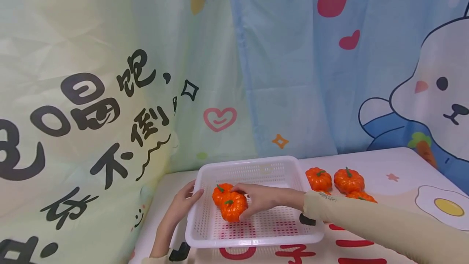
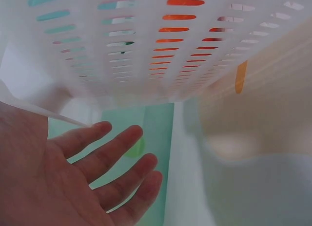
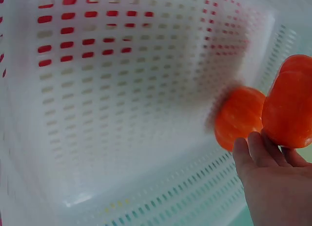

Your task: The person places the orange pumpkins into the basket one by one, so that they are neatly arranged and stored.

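An orange toy pumpkin [image 1: 233, 207] with a green stem is in my right hand [image 1: 258, 199], fingers and thumb on either side of it, raised inside the white plastic basket [image 1: 253, 243]. In the right wrist view the held pumpkin [image 3: 290, 104] overlaps a second pumpkin [image 3: 240, 118], which rests toward the basket's left end. My left hand [image 1: 183, 202] is at the basket's left rim, its thumb over the edge. In the left wrist view that hand [image 2: 97, 170] has its fingers extended and spread outside the slotted wall, the index fingertip right at the rim; its thumb is hidden.
On the table right of the basket sit several more orange pumpkins [image 1: 349, 180], partly behind my right sleeve [image 1: 366, 223]. The tablecloth [image 1: 395, 162] carries a printed fried egg and red marks. A printed curtain [image 1: 286, 72] hangs behind the table and along the left side.
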Demonstrator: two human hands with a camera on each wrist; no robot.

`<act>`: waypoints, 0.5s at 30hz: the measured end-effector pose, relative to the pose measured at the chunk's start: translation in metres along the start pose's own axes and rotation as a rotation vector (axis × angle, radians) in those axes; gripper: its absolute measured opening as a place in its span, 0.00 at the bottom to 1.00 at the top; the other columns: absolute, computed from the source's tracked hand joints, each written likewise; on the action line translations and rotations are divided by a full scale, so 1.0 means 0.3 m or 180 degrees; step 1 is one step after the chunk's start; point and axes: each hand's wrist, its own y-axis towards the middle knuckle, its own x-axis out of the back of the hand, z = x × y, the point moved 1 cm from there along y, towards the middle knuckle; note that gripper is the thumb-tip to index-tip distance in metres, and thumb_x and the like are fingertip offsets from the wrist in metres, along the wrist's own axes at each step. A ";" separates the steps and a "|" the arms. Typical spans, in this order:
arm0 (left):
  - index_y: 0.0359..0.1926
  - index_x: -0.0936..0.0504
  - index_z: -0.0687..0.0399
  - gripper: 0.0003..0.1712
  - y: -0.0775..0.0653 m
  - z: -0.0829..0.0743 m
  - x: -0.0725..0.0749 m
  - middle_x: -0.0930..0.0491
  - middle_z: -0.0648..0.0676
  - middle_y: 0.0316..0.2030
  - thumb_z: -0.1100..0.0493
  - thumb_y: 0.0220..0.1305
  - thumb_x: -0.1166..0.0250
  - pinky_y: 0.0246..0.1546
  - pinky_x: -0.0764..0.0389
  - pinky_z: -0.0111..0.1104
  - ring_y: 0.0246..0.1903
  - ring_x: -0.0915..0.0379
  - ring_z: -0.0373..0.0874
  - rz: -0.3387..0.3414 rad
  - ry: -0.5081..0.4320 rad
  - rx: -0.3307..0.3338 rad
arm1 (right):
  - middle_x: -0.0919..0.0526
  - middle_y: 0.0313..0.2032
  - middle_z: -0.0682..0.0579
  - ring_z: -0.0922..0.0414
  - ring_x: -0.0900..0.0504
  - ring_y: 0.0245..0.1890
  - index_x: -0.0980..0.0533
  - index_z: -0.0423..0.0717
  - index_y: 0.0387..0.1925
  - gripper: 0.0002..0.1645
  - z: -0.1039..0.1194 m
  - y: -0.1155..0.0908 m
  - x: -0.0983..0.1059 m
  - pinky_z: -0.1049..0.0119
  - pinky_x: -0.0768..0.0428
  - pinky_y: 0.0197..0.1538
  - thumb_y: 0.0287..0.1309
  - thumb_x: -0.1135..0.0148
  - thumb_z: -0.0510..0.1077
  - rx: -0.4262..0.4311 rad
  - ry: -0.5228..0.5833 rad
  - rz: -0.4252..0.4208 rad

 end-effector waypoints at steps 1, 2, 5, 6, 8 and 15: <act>0.71 0.30 0.49 0.32 0.000 0.001 0.000 0.24 0.63 0.64 0.49 0.69 0.36 0.43 0.12 0.45 0.56 0.22 0.58 0.0004 -0.0008 0.0003 | 0.26 0.63 0.56 0.56 0.28 0.65 0.34 0.56 0.66 0.44 -0.005 0.006 -0.009 0.52 0.28 0.71 0.49 0.23 0.51 -0.0028 -0.0015 0.0021; 0.71 0.30 0.49 0.32 -0.001 0.002 -0.001 0.24 0.63 0.64 0.48 0.69 0.36 0.43 0.12 0.45 0.56 0.23 0.58 0.0004 -0.0009 0.0006 | 0.26 0.63 0.56 0.57 0.28 0.64 0.34 0.56 0.66 0.44 -0.009 0.010 -0.017 0.53 0.28 0.70 0.49 0.23 0.51 -0.0043 -0.0034 0.0040; 0.70 0.30 0.50 0.32 -0.001 0.004 -0.002 0.24 0.64 0.63 0.48 0.69 0.37 0.43 0.12 0.46 0.56 0.23 0.60 0.0009 0.0018 -0.0019 | 0.25 0.62 0.57 0.59 0.27 0.62 0.34 0.56 0.67 0.45 -0.020 0.022 -0.039 0.54 0.28 0.70 0.49 0.23 0.52 -0.0053 -0.0093 0.0094; 0.71 0.30 0.50 0.32 -0.002 0.005 -0.002 0.24 0.64 0.64 0.47 0.69 0.37 0.43 0.12 0.46 0.57 0.23 0.60 0.0006 0.0030 -0.0006 | 0.25 0.62 0.57 0.59 0.27 0.62 0.34 0.56 0.67 0.45 -0.022 0.025 -0.043 0.54 0.28 0.70 0.49 0.23 0.52 -0.0055 -0.0120 0.0107; 0.71 0.30 0.49 0.32 -0.004 0.006 -0.003 0.25 0.63 0.64 0.47 0.69 0.36 0.44 0.12 0.46 0.57 0.23 0.61 0.0008 0.0037 0.0011 | 0.25 0.61 0.58 0.61 0.26 0.60 0.34 0.56 0.67 0.45 -0.025 0.030 -0.050 0.56 0.27 0.69 0.48 0.24 0.53 -0.0050 -0.0161 0.0131; 0.71 0.31 0.46 0.32 -0.007 0.005 -0.001 0.26 0.62 0.66 0.47 0.70 0.37 0.45 0.12 0.47 0.60 0.25 0.62 0.0004 0.0023 0.0049 | 0.24 0.55 0.62 0.66 0.25 0.55 0.33 0.56 0.63 0.42 -0.037 0.054 -0.066 0.63 0.25 0.66 0.48 0.23 0.52 0.0040 -0.0198 0.0174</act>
